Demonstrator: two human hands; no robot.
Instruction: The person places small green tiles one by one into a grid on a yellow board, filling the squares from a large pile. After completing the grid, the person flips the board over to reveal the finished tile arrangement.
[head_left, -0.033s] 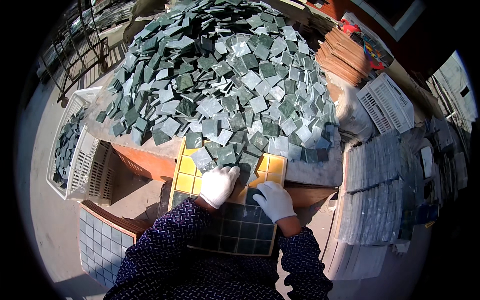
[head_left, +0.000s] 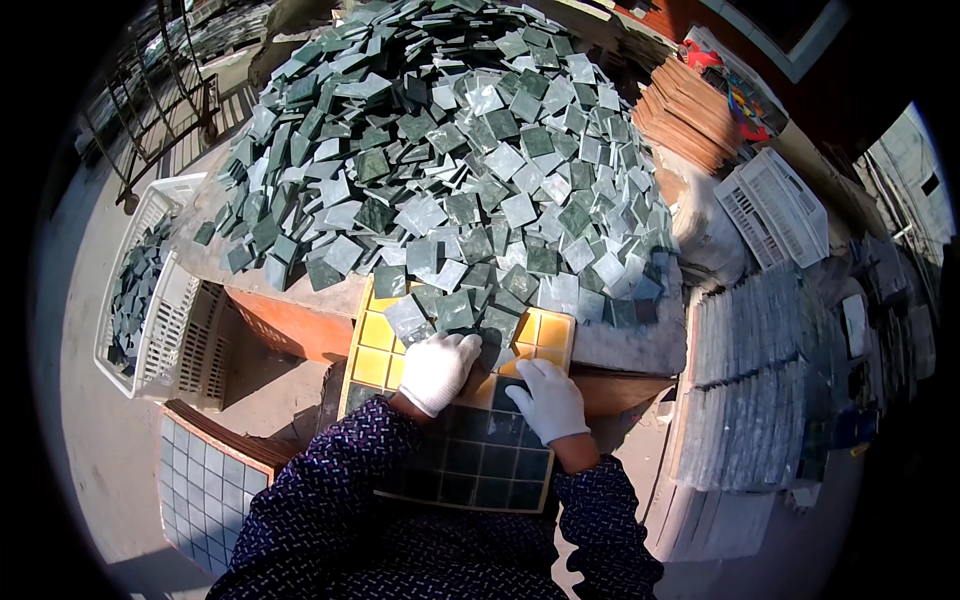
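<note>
My left hand (head_left: 437, 373), in a white knit glove, is closed at the lower edge of the tile heap. Its fingertips meet a dark stone tile (head_left: 489, 352), partly hidden. Below lies a yellow grid tray (head_left: 374, 364) with a wooden rim; dark green square tiles (head_left: 460, 457) fill its near rows, while several farther cells show bare yellow. Over the tray's right side, my right hand (head_left: 550, 402), also gloved, has its fingers loosely bent and apart, touching a laid tile (head_left: 508, 394). Loose green tiles (head_left: 455, 311) overlap the tray's far edge.
A big heap of green stone tiles (head_left: 480, 160) covers the table beyond the tray. White crates stand at left (head_left: 180, 320) and right (head_left: 773, 208). Filled tile sheets (head_left: 208, 490) are stacked at lower left, bundled stacks (head_left: 745, 380) at right, brown boards (head_left: 690, 112) at far right.
</note>
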